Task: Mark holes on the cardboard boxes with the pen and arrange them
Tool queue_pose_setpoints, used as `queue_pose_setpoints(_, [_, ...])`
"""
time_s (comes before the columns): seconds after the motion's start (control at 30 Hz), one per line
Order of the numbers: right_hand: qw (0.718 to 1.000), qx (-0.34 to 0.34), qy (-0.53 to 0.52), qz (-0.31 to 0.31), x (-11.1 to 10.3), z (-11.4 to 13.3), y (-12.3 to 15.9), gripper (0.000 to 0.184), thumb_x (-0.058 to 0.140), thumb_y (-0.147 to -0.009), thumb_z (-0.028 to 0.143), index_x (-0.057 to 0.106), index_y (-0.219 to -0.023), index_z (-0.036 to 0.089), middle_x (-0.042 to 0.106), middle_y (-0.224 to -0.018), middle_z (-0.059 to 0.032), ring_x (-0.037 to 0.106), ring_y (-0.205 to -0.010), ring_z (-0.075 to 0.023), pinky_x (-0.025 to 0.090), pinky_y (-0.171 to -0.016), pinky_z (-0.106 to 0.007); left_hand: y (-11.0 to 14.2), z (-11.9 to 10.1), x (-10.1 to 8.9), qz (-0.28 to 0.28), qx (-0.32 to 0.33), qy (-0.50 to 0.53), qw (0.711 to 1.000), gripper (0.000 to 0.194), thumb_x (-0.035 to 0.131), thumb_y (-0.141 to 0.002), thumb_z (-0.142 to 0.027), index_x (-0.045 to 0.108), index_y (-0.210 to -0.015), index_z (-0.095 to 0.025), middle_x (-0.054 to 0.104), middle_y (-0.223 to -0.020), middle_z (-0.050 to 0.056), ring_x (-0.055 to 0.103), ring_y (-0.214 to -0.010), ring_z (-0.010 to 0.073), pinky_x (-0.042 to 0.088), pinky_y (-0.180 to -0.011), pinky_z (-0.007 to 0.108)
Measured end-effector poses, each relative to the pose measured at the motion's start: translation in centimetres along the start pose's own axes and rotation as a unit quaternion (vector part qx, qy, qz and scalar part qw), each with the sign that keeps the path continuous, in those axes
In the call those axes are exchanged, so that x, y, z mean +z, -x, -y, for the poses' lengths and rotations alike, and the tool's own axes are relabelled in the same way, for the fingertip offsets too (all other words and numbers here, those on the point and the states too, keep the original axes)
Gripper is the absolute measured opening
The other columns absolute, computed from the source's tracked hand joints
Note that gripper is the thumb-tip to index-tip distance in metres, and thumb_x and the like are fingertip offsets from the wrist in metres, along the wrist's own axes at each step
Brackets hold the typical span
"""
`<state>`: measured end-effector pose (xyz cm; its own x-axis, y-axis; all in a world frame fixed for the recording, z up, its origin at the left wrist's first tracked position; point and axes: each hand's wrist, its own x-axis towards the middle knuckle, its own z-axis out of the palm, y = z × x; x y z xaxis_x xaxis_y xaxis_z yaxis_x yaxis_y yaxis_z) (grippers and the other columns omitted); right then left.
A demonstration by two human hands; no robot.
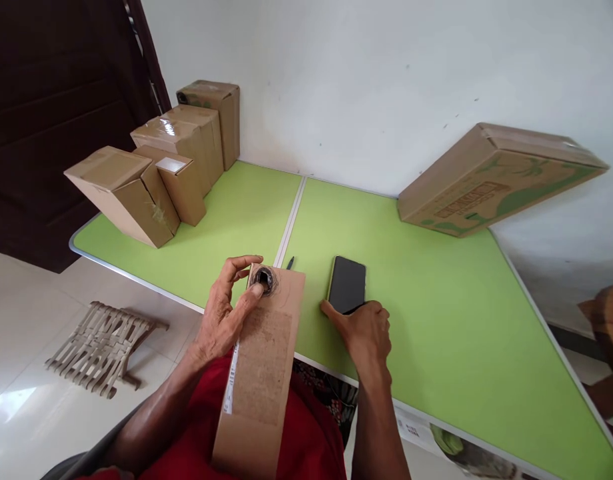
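The left hand pinches the carton at its dark-ringed hole while the right hand grips the phone, seemingly a holding step; moving either calls for steadiness.

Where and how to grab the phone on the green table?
Probably across its two long edges, coming from the end nearest the wearer. The phone looks roughly level, dark face up, so its narrow sides suit a pinch. The right hand is at that end, thumb by the left edge.
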<state>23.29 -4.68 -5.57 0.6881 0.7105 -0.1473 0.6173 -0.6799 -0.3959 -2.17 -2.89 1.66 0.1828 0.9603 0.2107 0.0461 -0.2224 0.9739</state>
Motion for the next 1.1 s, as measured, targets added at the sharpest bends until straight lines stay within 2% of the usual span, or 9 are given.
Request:
queue_pose_setpoints(0.13, [0.996, 0.021, -0.073, 0.037, -1.5, -1.5, -0.9, 0.078, 0.080, -0.065, 0.068, 0.061, -0.118, 0.014, 0.072, -0.120, -0.0305, 0.069, -0.111, -0.0487, 0.057, -0.085, -0.056, -0.1, 0.2, -0.1, -0.004, -0.009, 0.002, 1.000, 0.033, 0.061, -0.106, -0.045, 0.063, -0.133, -0.025, 0.066, -0.139, 0.010, 0.061, -0.129, 0.0291, 0.044, -0.115, 0.045])
queue_pose_setpoints(0.3, [0.967, 0.025, -0.232, 0.099, -1.4, -1.5, -0.6, 0.054, 0.082, -0.063, 0.060, 0.062, -0.097, 0.023, 0.077, -0.088, -0.0144, 0.075, -0.089, -0.0410, 0.060, -0.079, -0.054, -0.3, 0.5, 0.1, -0.003, -0.010, 0.005, 1.000, 0.034, 0.062, -0.106, -0.046, 0.063, -0.132, -0.024, 0.067, -0.138, 0.010, 0.062, -0.127, 0.0281, 0.045, -0.115, 0.044])
queue_pose_setpoints(0.4, [0.914, 0.029, -0.369, 0.164, -0.9, -1.2, 0.2, 0.049, 0.080, -0.067, 0.059, 0.066, -0.097, 0.023, 0.077, -0.080, -0.0068, 0.075, -0.067, -0.0309, 0.063, -0.069, -0.048, -0.2, 0.6, -0.1, 0.001, 0.002, -0.004, 1.000, 0.035, 0.062, -0.106, -0.045, 0.063, -0.134, -0.024, 0.067, -0.138, 0.010, 0.062, -0.127, 0.0277, 0.043, -0.116, 0.045])
queue_pose_setpoints(0.5, [0.864, 0.038, -0.463, 0.196, -1.4, -1.5, 1.2, 0.051, 0.085, -0.059, 0.061, 0.068, -0.089, 0.023, 0.079, -0.081, -0.0059, 0.074, -0.063, -0.0272, 0.064, -0.064, -0.045, -0.1, 0.7, -0.6, -0.003, 0.002, -0.006, 1.000, 0.037, 0.062, -0.105, -0.045, 0.063, -0.136, -0.025, 0.066, -0.140, 0.010, 0.061, -0.128, 0.0290, 0.043, -0.115, 0.046])
queue_pose_setpoints(0.57, [0.817, 0.050, -0.533, 0.217, -2.6, -1.9, 2.1, 0.049, 0.091, -0.059, 0.057, 0.072, -0.088, 0.022, 0.082, -0.089, -0.0082, 0.077, -0.072, -0.0278, 0.067, -0.068, -0.045, 0.0, 0.8, -0.7, -0.009, -0.009, -0.002, 1.000, 0.038, 0.062, -0.105, -0.046, 0.062, -0.136, -0.024, 0.066, -0.140, 0.010, 0.061, -0.130, 0.0304, 0.042, -0.115, 0.047])
queue_pose_setpoints(0.7, [0.693, 0.049, -0.673, 0.254, -6.3, -1.7, 4.9, 0.036, 0.090, -0.080, 0.041, 0.083, -0.111, 0.025, 0.083, -0.124, -0.0139, 0.078, -0.116, -0.0376, 0.068, -0.093, -0.057, 0.0, 1.0, -0.4, -0.009, -0.036, 0.019, 0.999, 0.041, 0.061, -0.105, -0.050, 0.061, -0.136, -0.023, 0.066, -0.141, 0.011, 0.060, -0.132, 0.0321, 0.043, -0.115, 0.047])
queue_pose_setpoints(0.87, [0.644, 0.026, -0.702, 0.303, -9.6, 0.9, 9.1, 0.031, 0.088, -0.087, 0.033, 0.084, -0.118, 0.030, 0.083, -0.124, -0.0143, 0.084, -0.098, -0.0356, 0.072, -0.078, -0.049, 0.1, 0.6, 0.3, 0.005, -0.021, 0.002, 1.000, 0.040, 0.059, -0.107, -0.050, 0.062, -0.137, -0.024, 0.066, -0.141, 0.010, 0.060, -0.130, 0.0308, 0.042, -0.116, 0.046])
queue_pose_setpoints(0.97, [0.607, 0.026, -0.712, 0.352, -9.8, 2.2, 11.5, 0.028, 0.091, -0.085, 0.032, 0.085, -0.111, 0.028, 0.085, -0.115, -0.0142, 0.085, -0.086, -0.0320, 0.071, -0.072, -0.041, 0.3, 0.3, 0.4, 0.011, -0.013, -0.007, 1.000, 0.040, 0.057, -0.108, -0.050, 0.062, -0.139, -0.026, 0.066, -0.143, 0.009, 0.060, -0.132, 0.0303, 0.040, -0.118, 0.046])
queue_pose_setpoints(1.1, [0.601, 0.078, -0.691, 0.394, -8.9, 3.4, 13.7, 0.044, 0.094, -0.084, 0.034, 0.079, -0.125, 0.030, 0.083, -0.124, -0.0133, 0.084, -0.096, -0.0348, 0.071, -0.081, -0.048, 0.6, 0.3, 0.2, 0.010, -0.013, -0.006, 1.000, 0.040, 0.056, -0.109, -0.055, 0.061, -0.139, -0.029, 0.065, -0.146, 0.008, 0.059, -0.135, 0.0318, 0.040, -0.118, 0.048])
